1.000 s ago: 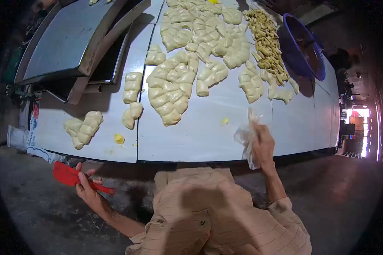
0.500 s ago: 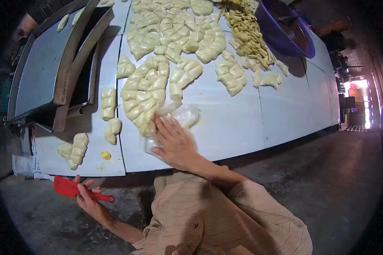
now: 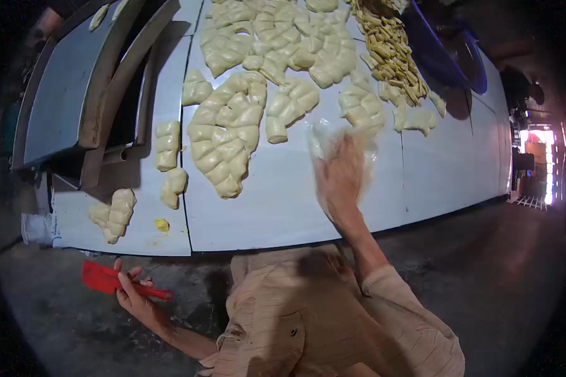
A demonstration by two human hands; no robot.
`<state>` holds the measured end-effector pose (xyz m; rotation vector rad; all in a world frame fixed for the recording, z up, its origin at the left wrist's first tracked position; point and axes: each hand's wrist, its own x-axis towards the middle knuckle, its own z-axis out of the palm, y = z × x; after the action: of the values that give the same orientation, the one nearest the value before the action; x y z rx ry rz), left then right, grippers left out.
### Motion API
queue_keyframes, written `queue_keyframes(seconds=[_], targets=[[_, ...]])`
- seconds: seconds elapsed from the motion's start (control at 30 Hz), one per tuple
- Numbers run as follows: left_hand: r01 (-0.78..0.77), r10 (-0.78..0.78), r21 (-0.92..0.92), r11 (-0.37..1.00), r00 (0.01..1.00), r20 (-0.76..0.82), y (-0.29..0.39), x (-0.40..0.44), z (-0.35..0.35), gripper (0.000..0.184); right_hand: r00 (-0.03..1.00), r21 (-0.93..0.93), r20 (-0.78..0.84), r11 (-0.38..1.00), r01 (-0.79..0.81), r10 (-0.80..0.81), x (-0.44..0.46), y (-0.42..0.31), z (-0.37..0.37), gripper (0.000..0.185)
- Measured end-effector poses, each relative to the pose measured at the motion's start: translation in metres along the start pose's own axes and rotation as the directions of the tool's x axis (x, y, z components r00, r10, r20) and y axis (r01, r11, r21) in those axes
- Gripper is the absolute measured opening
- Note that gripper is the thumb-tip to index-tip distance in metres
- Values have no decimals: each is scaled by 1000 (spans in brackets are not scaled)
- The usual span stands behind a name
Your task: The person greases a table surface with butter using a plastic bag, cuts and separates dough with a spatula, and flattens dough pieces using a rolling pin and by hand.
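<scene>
My left hand (image 3: pixel 132 287) is closed round a red spatula (image 3: pixel 102 276) with a broad flat blade, held low in front of the table's near edge. My right hand (image 3: pixel 341 173), blurred by motion, lies flat with fingers stretched over a crumpled clear plastic sheet (image 3: pixel 321 135) on the white table. Just beyond its fingertips is a piece of pale, segmented dough (image 3: pixel 363 108). To its left lie a larger slab of scored dough (image 3: pixel 223 138) and a shorter dough piece (image 3: pixel 291 108).
Metal trays (image 3: pixel 63 94) lean together at the left. A heap of cut yellowish strips (image 3: pixel 390 53) and a purple basin (image 3: pixel 478 69) stand at the back right. More dough pieces (image 3: pixel 277 38) cover the far table. A small yellow lump (image 3: pixel 161 224) sits near the front edge.
My right hand has slid right and slightly away from me, with the plastic sheet under it, leaving the large dough slab. My left hand still holds the red spatula in much the same place.
</scene>
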<state>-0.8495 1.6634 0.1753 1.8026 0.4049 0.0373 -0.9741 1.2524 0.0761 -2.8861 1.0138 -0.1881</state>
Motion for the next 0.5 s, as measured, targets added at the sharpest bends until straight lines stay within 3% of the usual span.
queue_keyframes(seconds=[0.03,0.1,0.17,0.23,0.3,0.4,0.47,0.5], targets=[[-7,7,-4,1000,1000,11,6,0,6,40,996,131,-75,990,51,-41,19,-16,-8,50],[-56,55,17,998,997,49,13,1,12,42,988,155,-141,985,81,-59,43,-29,-3,49],[-93,95,-19,995,989,110,17,4,19,45,976,177,-112,963,202,-184,32,-47,-6,47],[-109,115,-47,993,980,160,12,9,27,46,974,366,-13,906,215,-225,-10,-89,-12,46],[-97,102,-31,995,973,206,13,11,41,45,833,342,4,784,518,-553,-50,-114,-29,47],[-89,86,6,996,973,216,25,-2,60,43,710,328,-18,667,669,-703,-47,-78,-41,48],[-65,64,-3,998,970,234,25,2,55,43,862,336,-3,811,479,-508,-53,-23,-49,50],[-83,84,-11,996,973,213,23,4,51,43,927,227,-83,898,376,-366,-59,17,-29,49]])
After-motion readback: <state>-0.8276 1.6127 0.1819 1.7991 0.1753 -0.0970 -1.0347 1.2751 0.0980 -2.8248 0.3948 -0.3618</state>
